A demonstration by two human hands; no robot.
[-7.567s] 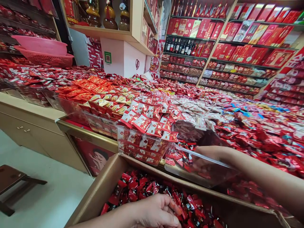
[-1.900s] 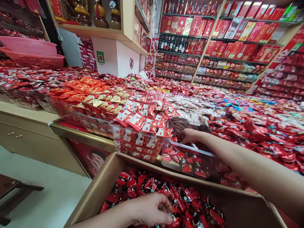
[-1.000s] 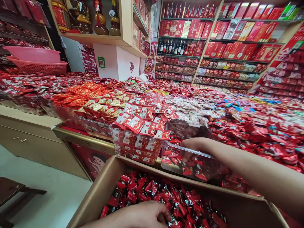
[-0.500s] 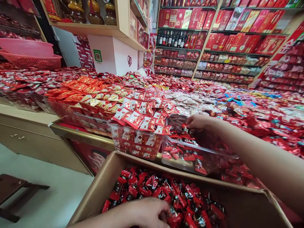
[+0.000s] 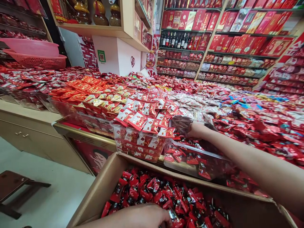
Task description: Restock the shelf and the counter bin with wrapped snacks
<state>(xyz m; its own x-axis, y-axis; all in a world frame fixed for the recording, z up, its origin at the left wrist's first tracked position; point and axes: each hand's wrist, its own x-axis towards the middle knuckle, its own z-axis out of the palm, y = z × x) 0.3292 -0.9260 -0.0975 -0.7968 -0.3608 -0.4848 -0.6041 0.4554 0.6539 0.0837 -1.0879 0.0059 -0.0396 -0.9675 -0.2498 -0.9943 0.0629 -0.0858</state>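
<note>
My left hand (image 5: 148,215) is low inside a cardboard box (image 5: 95,190), its fingers curled among red and black wrapped candies (image 5: 154,186). A candy with a silvery sheen (image 5: 174,218) lies against its fingertips. My right hand (image 5: 197,130) reaches down into a clear plastic bin (image 5: 190,164) just beyond the box. Its fingers bend over the wrapped candies (image 5: 192,157) in the bin, and what they hold is hidden. The bin is partly filled with the same kind of candy, seen through its front wall.
Left of that bin, another clear bin (image 5: 140,147) is heaped with red and white packets (image 5: 137,120). More packets (image 5: 249,126) spread across the counter behind. A wooden stool (image 5: 14,183) stands on the floor at left. Pink baskets (image 5: 35,57) rest at the back left.
My right hand has lowered into the clear bin; the candy at its fingertips no longer shows. My left hand remains among the candies in the box. The view has shifted slightly.
</note>
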